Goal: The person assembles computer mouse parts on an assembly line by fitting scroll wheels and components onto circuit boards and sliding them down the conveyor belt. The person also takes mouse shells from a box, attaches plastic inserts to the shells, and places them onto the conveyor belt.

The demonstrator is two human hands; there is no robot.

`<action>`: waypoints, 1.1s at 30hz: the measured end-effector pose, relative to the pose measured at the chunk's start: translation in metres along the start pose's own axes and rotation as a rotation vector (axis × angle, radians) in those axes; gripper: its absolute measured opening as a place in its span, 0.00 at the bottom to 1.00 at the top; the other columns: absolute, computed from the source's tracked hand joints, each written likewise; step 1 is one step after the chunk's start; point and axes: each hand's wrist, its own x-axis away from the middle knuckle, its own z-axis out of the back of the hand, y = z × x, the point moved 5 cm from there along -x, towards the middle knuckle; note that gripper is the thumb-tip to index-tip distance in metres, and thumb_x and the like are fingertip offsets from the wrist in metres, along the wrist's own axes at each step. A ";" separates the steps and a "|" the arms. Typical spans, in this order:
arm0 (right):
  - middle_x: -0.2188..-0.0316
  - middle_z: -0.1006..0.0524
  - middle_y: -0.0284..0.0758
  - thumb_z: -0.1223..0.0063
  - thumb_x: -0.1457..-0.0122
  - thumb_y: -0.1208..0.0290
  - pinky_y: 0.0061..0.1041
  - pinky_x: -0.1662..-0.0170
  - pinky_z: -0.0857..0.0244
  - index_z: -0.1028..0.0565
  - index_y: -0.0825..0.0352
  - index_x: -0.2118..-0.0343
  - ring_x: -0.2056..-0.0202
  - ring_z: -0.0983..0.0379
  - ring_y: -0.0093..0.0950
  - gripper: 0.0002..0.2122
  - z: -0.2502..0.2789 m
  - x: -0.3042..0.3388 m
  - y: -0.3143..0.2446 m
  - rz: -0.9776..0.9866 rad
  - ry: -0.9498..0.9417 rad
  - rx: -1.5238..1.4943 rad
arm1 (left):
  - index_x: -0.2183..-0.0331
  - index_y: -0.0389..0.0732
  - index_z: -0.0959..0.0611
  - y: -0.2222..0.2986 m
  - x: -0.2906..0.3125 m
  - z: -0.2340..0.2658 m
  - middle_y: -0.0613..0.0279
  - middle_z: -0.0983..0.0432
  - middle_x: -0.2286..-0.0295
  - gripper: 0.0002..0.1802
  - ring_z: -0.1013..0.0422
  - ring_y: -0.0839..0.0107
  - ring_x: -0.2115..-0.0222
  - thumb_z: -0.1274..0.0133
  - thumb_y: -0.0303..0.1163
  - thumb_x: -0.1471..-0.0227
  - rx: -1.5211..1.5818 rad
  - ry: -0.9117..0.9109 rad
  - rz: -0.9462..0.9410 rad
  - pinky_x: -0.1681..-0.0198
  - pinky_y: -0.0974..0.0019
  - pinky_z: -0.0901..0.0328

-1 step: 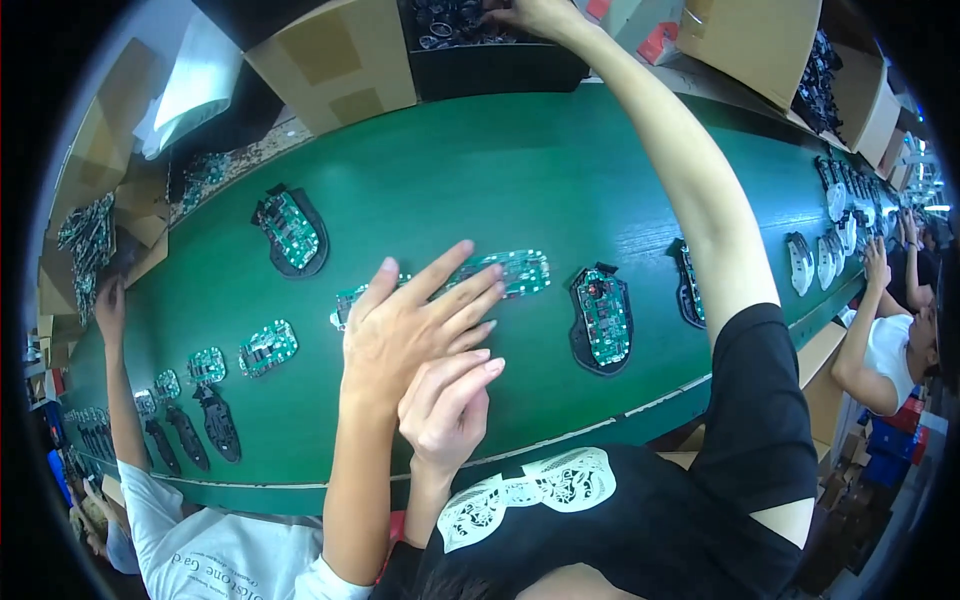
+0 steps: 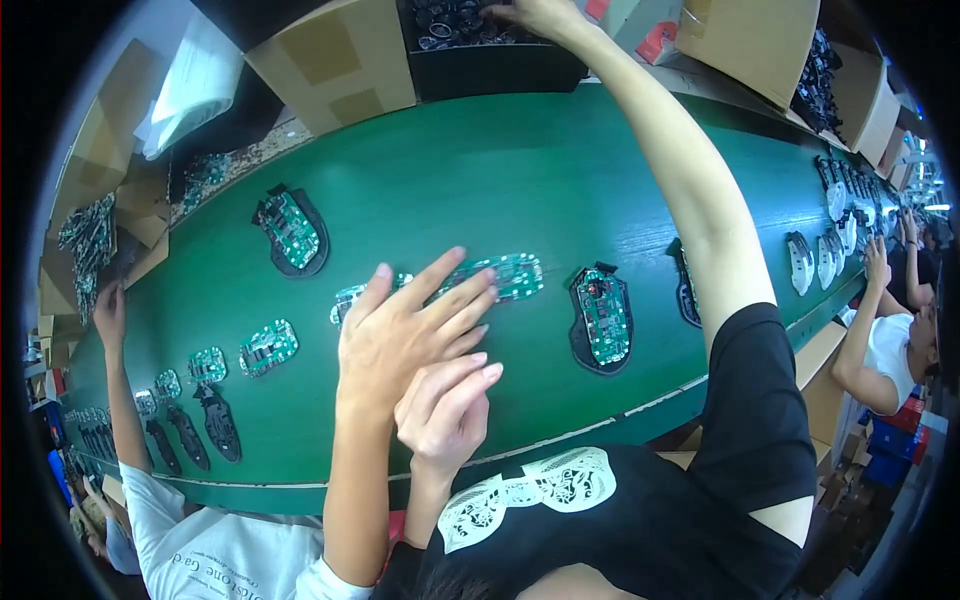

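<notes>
My right arm stretches over the green work surface (image 2: 480, 400) to a black bin (image 2: 495, 75) at the far edge. There my right hand (image 2: 545, 15) reaches among small black ring-like parts (image 2: 450, 25). The top edge cuts it off; its visible fingers look bent together, and what they grip is hidden. Near my chest my left hand (image 2: 440, 415) is closed, fingertips curled to the thumb; I cannot make out anything in it. Just beyond it, a co-worker's spread hand (image 2: 410, 340) covers part of several green circuit boards (image 2: 515, 277). A black mouse-shaped base with a board (image 2: 602, 318) sits to the right.
Another base with a board (image 2: 290, 232) lies far left. Loose boards (image 2: 268, 347) and dark shells (image 2: 217, 422) line the left. The co-worker's other hand (image 2: 110, 315) is by a carton of parts (image 2: 88, 250). Pale shells (image 2: 800, 262) and other people are at right.
The co-worker's spread hand and the circuit boards under it have shifted slightly left. My right hand has moved a little left in the bin; my left hand is nearly still.
</notes>
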 end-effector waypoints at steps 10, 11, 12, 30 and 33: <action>0.68 0.21 0.48 0.42 0.42 0.63 0.45 0.60 0.29 0.19 0.66 0.65 0.62 0.24 0.49 0.11 0.038 0.007 -0.021 -0.107 0.152 0.085 | 0.52 0.39 0.24 -0.058 0.044 0.016 0.44 0.26 0.57 0.19 0.27 0.56 0.58 0.50 0.28 0.48 -1.956 -0.198 -1.177 0.60 0.62 0.31; 0.68 0.21 0.48 0.42 0.42 0.62 0.45 0.60 0.29 0.19 0.67 0.66 0.62 0.24 0.49 0.11 0.046 0.009 -0.020 -0.092 0.254 0.018 | 0.57 0.38 0.18 -0.077 0.046 0.011 0.46 0.20 0.62 0.16 0.21 0.58 0.64 0.46 0.20 0.50 -2.242 -0.232 -1.455 0.66 0.65 0.27; 0.68 0.22 0.48 0.42 0.42 0.61 0.44 0.60 0.29 0.19 0.67 0.67 0.62 0.23 0.48 0.12 0.057 0.013 -0.018 -0.076 0.356 -0.045 | 0.63 0.37 0.18 -0.077 0.045 0.005 0.52 0.20 0.69 0.17 0.22 0.61 0.70 0.46 0.13 0.58 -2.185 -0.185 -1.536 0.70 0.66 0.28; 0.64 0.24 0.28 0.35 0.51 0.60 0.24 0.68 0.28 0.23 0.60 0.57 0.64 0.27 0.25 0.18 0.063 0.285 -0.274 0.365 -0.090 -0.144 | 0.43 0.36 0.30 -0.046 0.067 0.025 0.54 0.27 0.55 0.23 0.28 0.71 0.58 0.51 0.27 0.38 -1.771 0.384 -1.549 0.60 0.69 0.30; 0.54 0.23 0.32 0.35 0.50 0.58 0.31 0.54 0.29 0.24 0.60 0.52 0.55 0.26 0.32 0.23 0.083 0.284 -0.265 0.304 -0.140 -0.227 | 0.42 0.37 0.30 -0.046 0.062 0.021 0.55 0.26 0.54 0.23 0.28 0.70 0.57 0.51 0.26 0.39 -1.925 0.441 -1.483 0.56 0.67 0.31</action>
